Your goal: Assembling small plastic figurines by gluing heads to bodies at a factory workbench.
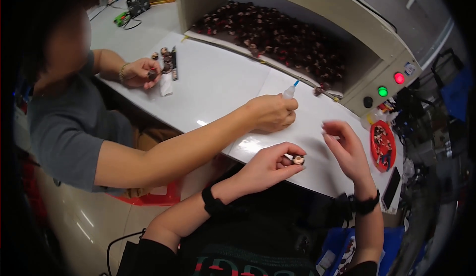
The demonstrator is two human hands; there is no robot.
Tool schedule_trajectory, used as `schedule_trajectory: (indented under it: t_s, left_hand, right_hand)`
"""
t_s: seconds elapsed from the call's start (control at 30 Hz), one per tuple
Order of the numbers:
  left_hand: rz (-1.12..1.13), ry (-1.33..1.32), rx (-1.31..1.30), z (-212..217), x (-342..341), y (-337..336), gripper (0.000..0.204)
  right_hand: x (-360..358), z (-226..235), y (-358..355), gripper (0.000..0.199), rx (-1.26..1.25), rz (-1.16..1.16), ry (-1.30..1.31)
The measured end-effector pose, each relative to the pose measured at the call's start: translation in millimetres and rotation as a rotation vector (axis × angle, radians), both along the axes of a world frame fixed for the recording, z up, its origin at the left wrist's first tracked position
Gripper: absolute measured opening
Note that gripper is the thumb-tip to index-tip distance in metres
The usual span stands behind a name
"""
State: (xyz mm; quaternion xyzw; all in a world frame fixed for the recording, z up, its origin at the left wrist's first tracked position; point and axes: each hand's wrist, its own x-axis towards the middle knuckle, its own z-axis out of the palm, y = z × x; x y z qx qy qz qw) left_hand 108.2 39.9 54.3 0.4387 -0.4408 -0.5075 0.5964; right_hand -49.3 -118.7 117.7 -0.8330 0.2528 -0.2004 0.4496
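My left hand [270,164] pinches a small round brown part [298,160] with a short white pin, held just above the near edge of the white table [218,85]. My right hand [347,147] hovers a little to the right of it, fingers spread, holding nothing. A co-worker in a grey shirt reaches in from the left; one hand [271,112] holds a small white dropper bottle [289,91] with a blue tip, just beyond my left hand. The co-worker's other hand [141,72] holds a small dark part at the far left of the table.
A beige hooded machine [386,43] with red, green and black buttons holds a heap of dark brown parts [277,33] on its belt. A red dish [383,144] of small parts sits right of my right hand, a black phone [391,187] below it. Several small parts [166,60] lie far left.
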Motion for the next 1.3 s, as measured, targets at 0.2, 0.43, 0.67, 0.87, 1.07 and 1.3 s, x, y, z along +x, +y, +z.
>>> schedule_trajectory:
  t_s: [0.2, 0.43, 0.67, 0.87, 1.07, 1.3]
  left_hand:
    - [-0.008, 0.012, -0.018, 2, 1, 4, 0.029]
    - [0.031, -0.018, -0.023, 1, 2, 7, 0.029]
    - [0.055, 0.022, 0.003, 2, 1, 1, 0.030]
    - [0.100, 0.053, 0.028, 2, 3, 2, 0.027]
    - [0.096, 0.078, 0.019, 0, 3, 2, 0.029]
    - [0.090, 0.065, 0.106, 9, 2, 0, 0.033]
  right_hand:
    - [56, -7, -43, 0.046, 0.131, -0.043, 0.054]
    - [95, -9, -54, 0.057, 0.196, 0.239, 0.209]
    - [99, -34, -57, 0.033, -0.180, 0.335, 0.104]
    - [61, -10, -28, 0.025, 0.003, 0.123, 0.151]
    - [-15, 9, 11, 0.028, 0.061, -0.005, 0.020]
    - [-65, -4, 31, 0.034, 0.174, -0.098, -0.093]
